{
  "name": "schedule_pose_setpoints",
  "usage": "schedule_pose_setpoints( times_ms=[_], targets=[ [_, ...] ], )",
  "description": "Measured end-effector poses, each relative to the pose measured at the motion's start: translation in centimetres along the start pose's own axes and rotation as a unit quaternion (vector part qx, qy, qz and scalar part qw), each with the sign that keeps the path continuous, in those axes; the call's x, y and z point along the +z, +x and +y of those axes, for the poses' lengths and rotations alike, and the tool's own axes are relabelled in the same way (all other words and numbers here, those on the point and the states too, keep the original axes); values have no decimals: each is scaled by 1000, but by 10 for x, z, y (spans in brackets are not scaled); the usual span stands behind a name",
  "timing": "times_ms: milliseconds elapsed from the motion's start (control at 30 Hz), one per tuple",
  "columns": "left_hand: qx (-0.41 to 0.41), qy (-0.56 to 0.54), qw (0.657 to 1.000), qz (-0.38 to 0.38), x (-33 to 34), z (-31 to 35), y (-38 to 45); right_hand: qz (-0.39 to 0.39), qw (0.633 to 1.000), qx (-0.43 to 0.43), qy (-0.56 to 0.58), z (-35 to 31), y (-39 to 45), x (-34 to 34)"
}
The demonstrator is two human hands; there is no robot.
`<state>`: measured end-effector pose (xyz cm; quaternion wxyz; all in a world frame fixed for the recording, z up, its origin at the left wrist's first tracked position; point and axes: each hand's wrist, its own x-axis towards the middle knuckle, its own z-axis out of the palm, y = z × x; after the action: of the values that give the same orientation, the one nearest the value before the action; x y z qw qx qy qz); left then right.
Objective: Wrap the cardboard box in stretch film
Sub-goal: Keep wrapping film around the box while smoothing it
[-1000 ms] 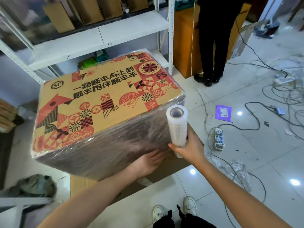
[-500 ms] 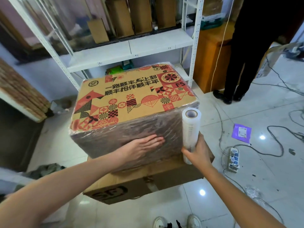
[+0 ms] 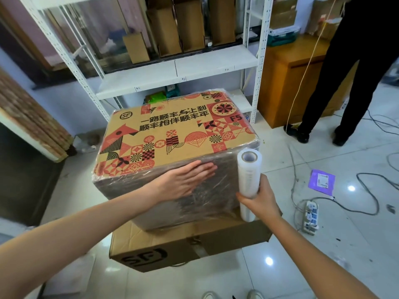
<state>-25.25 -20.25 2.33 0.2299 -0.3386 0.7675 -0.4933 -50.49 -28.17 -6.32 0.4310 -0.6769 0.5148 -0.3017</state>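
Observation:
A large cardboard box with red and black patterns and printed characters on its top stands in the middle, resting on a lower brown box. Clear stretch film covers its near side and wrinkles around the edges. My left hand lies flat, fingers together, pressed on the filmed near side just under the top edge. My right hand grips an upright white roll of stretch film at the box's near right corner, its lower end sticking out below my fist.
White metal shelving with upright cartons stands behind the box. A person in black trousers stands at the right by an orange cabinet. Cables, a power strip and a purple packet lie on the tiled floor at right.
My left hand slid up the filmed near side from the bottom edge to just under the top. The right hand kept the roll at the corner. My view pulled back and up.

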Motion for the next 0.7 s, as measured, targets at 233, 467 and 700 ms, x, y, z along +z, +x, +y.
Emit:
schedule_pose_setpoints(
  times_ms=[233, 467, 700],
  targets=[
    [-17, -11, 1000, -8, -2, -3, -5, -18, 1000, -22, -5, 8, 3, -6],
    [86, 15, 996, 6, -15, 18, 9, -28, 999, -31, -3, 8, 6, -8],
    [131, -2, 991, -26, -7, 21, 48, -22, 987, -48, -151, 13, -2, -12]
  ],
)
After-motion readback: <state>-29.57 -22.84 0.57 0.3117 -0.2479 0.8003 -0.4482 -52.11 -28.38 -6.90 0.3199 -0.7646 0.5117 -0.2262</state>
